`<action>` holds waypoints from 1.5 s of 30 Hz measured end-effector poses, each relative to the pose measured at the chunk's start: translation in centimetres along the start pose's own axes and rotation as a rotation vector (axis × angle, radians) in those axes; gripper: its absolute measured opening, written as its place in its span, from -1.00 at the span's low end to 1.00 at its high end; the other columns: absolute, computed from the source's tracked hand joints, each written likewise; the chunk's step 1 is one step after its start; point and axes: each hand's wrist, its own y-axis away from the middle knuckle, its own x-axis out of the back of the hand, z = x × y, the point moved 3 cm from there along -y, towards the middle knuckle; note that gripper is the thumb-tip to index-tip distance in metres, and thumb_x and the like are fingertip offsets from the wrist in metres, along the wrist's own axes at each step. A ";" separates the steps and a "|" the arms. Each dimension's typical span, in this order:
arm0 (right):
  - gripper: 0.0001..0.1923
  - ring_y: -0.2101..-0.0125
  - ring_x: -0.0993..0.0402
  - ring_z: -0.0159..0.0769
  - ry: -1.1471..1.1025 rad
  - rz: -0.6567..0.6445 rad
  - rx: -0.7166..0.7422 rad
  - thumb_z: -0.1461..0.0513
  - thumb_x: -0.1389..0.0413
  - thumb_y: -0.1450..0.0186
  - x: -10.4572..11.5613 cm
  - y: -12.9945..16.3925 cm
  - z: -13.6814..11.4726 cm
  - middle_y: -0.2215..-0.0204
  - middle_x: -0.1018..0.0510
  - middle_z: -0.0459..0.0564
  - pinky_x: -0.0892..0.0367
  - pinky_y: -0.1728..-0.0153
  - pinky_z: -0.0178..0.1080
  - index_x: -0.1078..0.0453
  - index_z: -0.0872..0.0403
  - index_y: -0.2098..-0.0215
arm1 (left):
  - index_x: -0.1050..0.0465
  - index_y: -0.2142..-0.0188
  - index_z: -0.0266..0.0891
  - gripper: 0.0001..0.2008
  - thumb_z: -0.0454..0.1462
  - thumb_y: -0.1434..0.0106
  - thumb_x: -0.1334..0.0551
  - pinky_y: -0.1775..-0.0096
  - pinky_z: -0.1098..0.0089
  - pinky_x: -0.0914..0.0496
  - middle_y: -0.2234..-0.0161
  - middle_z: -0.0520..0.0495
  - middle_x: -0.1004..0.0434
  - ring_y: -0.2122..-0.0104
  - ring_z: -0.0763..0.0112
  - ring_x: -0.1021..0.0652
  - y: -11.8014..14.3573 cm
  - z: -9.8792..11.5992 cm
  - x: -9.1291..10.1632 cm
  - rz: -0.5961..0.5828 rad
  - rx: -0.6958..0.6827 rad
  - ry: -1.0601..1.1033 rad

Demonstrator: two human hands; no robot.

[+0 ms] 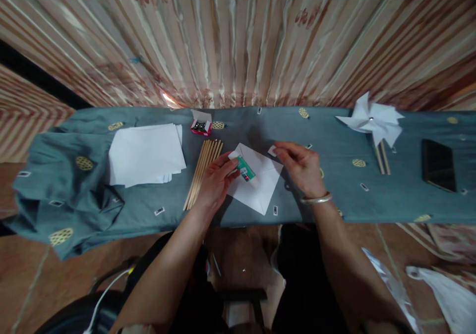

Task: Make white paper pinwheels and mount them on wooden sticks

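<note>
Pleated, striped curtains (238,41) hang behind a long tabletop (394,200) covered by a blue-green cloth (139,205) with yellow pineapple-like prints. Near the middle lies a square of white paper (266,188), turned so its corners point roughly away, right, toward the person and left, with crease lines visible across it. Over its left part, the left hand (217,178) has its grip closed on a small green packet (245,169), thumb on top. From that grip the packet points right and toward the person, its long axis slanting across the square. Opposite, the right hand (303,168) pinches a small white piece (272,150) between thumb and fingers, above the square's far right edge; the piece juts left, toward the packet, and the two are near but apart. Whether the left fingers touch the square cannot be told.

Left of the square lie a row of wooden sticks (203,173), a small open red box (201,127) of dark metal bits and stacked paper (147,155). Well to the right are a white pinwheel (372,121) and a dark phone (439,165).

As for writing, the packet carries a pale printed patch and a red mark, and the cloth little black-and-white labels; all are too small to read.
</note>
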 end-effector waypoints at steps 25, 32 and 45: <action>-0.62 0.43 -0.58 -0.38 -0.720 -0.086 -0.423 0.04 -0.42 0.07 -2.3 3.7 0.4 0.43 -0.64 -0.12 -0.52 0.29 -0.28 -0.55 0.03 0.34 | -0.36 -0.15 -0.11 -0.54 -0.07 -0.29 -0.21 -0.23 -0.23 -0.01 -0.29 -0.32 -0.18 -0.33 -0.11 -0.08 5.7 -2.9 -0.2 -0.354 -0.698 -1.776; -0.67 0.51 -0.53 -0.39 -0.517 -0.014 -0.314 0.02 -0.39 0.03 -2.7 3.7 0.8 0.51 -0.62 -0.12 -0.49 0.42 -0.30 -0.53 0.03 0.41 | -0.38 -0.13 -0.10 -0.54 -0.03 -0.28 -0.20 -0.22 -0.22 -0.03 -0.30 -0.29 -0.18 -0.32 -0.13 -0.10 5.4 -3.3 0.1 -0.344 -0.666 -1.808; -0.75 0.51 -0.49 -0.39 -0.452 -0.007 -0.240 0.06 -0.37 -0.04 -3.2 3.8 1.0 0.50 -0.60 -0.13 -0.48 0.37 -0.25 -0.51 0.02 0.42 | -0.36 -0.14 -0.09 -0.53 -0.04 -0.27 -0.21 -0.24 -0.22 -0.01 -0.33 -0.24 -0.12 -0.34 -0.06 -0.07 5.3 -3.6 0.3 -0.343 -0.667 -1.772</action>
